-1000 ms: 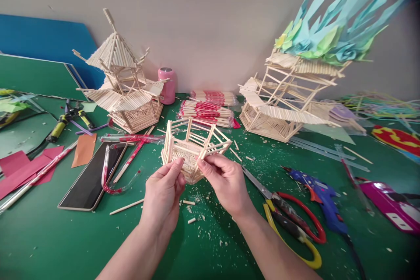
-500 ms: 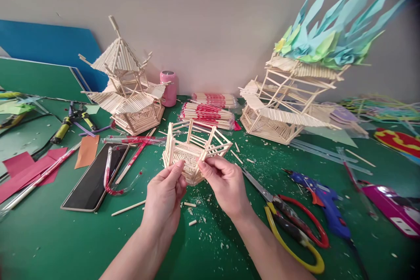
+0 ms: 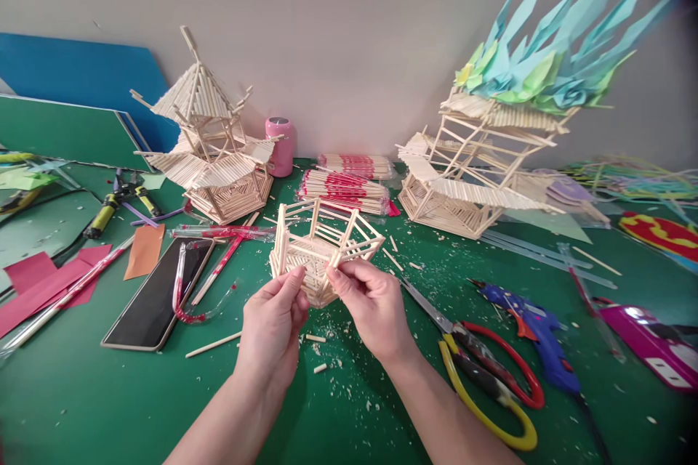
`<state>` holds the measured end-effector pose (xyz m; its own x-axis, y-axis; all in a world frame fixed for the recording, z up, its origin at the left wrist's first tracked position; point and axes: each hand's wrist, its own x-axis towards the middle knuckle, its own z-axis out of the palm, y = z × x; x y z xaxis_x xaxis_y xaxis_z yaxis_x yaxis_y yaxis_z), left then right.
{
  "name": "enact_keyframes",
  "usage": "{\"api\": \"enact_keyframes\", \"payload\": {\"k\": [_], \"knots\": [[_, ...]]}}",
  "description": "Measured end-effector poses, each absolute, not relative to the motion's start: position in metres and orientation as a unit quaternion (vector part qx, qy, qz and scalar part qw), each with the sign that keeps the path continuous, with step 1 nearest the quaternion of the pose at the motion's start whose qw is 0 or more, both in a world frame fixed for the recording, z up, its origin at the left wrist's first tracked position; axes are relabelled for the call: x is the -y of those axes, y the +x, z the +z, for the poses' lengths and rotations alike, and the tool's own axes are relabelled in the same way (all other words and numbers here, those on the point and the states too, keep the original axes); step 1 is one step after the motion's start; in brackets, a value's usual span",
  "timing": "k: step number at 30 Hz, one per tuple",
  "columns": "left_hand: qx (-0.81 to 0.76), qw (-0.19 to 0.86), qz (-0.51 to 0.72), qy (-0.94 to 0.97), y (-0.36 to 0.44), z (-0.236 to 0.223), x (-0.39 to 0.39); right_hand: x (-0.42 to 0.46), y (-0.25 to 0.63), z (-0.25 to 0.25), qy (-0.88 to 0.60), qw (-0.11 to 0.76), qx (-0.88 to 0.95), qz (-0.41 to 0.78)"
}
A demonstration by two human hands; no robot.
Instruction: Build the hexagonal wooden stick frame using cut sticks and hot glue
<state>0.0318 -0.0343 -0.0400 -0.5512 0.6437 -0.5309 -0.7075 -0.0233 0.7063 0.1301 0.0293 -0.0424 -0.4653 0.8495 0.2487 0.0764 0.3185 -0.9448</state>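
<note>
Between my hands is a small wooden stick frame (image 3: pixel 315 251), many-sided, with a patterned stick floor and open railings. My left hand (image 3: pixel 274 320) pinches its near left edge between thumb and fingers. At the near right edge, my right hand (image 3: pixel 376 309) grips it the same way, thumb facing me. The frame is held a little above the table, its floor tilted toward me. Fingers cover parts of its front side. Short cut stick pieces (image 3: pixel 316 338) and crumbs lie below and around it.
Scissors (image 3: pixel 474 356) and a blue glue gun (image 3: pixel 537 334) lie to the right. A phone (image 3: pixel 158 298) is at left. Behind stand a stick pagoda (image 3: pixel 212 167), bundled sticks (image 3: pixel 343 190), a pink canister (image 3: pixel 280 149) and a larger stick model (image 3: pixel 469 189) topped with paper leaves.
The whole view shifted slightly down over the second as the camera moved. Both hands keep the same grip on the frame, with hardly any movement.
</note>
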Motion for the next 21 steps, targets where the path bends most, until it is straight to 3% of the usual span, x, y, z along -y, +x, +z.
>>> {"api": "enact_keyframes", "payload": {"k": [14, 21], "knots": [[-0.533, 0.456, 0.713, 0.005, 0.036, -0.034, 0.039, -0.031, 0.132, -0.045, -0.338, 0.392, 0.705, 0.485], [-0.643, 0.398, 0.649, 0.082, 0.03, -0.033, 0.062, -0.044, 0.142, -0.042, -0.34, 0.389, 0.713, 0.474]]}}
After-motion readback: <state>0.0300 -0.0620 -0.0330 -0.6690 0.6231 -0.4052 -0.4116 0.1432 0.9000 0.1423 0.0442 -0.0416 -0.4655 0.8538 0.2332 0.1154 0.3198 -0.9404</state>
